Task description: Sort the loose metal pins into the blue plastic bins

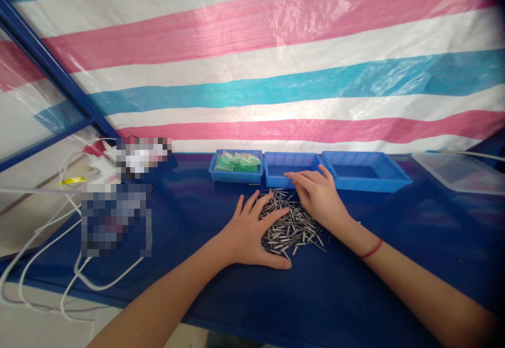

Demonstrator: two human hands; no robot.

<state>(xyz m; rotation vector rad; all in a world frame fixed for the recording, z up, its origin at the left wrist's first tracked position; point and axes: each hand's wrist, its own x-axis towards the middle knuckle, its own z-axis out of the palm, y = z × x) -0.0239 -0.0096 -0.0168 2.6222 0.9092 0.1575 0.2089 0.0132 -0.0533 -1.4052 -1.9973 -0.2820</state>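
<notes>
A loose pile of thin metal pins that look like blind rivets (292, 229) lies on the dark blue tabletop (244, 306). My left hand (250, 232) curves round the pile's left side, its fingers spread and the thumb on the near side. Across the far right edge of the pile is my right hand (321, 195), fingers partly stretched toward the left, nothing visible in them. Its fingertips overlap the front of the middle blue bin (292, 162), which shows no contents. The undersides of the right fingers are hidden.
Left of the middle bin, a small blue bin (235, 177) holds green-and-clear packets (239, 162). A wider blue bin (365, 184) stands to the right, beside a clear plastic lid or tray (457, 172). White cables (104, 287) trail at the left. Striped sheeting (276, 90) hangs behind.
</notes>
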